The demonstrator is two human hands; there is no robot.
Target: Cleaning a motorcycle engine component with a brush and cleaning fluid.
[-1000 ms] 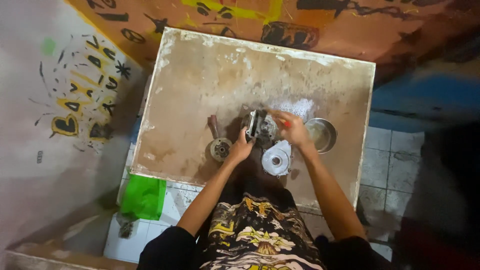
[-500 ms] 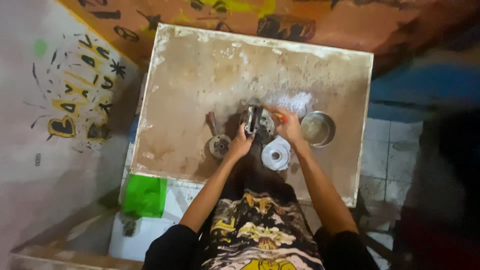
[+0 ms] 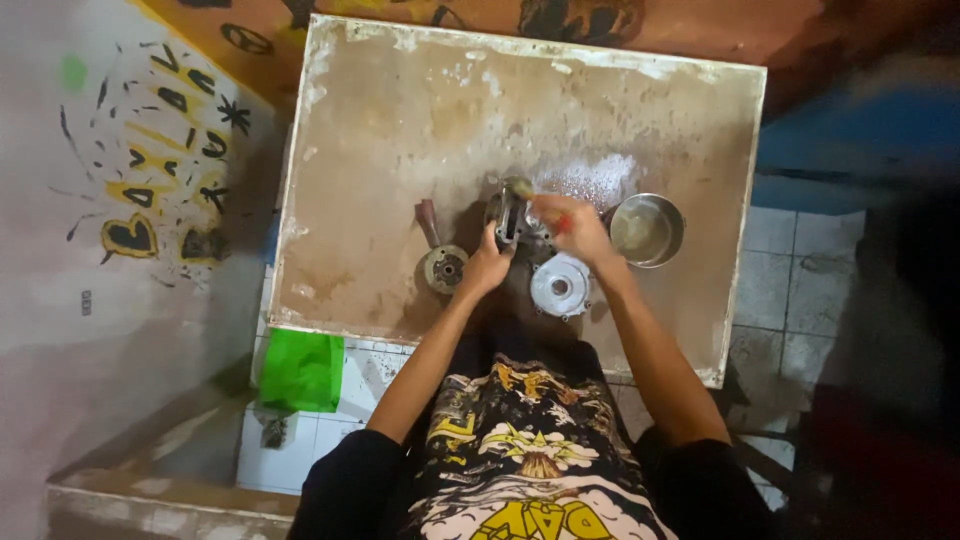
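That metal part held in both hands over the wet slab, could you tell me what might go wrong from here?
The metal part is gripped by the left hand while the right hand works on it beside soapy foam; wet fingers could slip. The round metal cover lies close under the right wrist and might get knocked. The metal bowl sits near the slab's right side.

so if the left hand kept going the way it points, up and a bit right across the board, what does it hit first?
The left hand already touches the grey metal part both hands grip, so that comes first. Beyond it lies only bare stained board, though depth is unclear.
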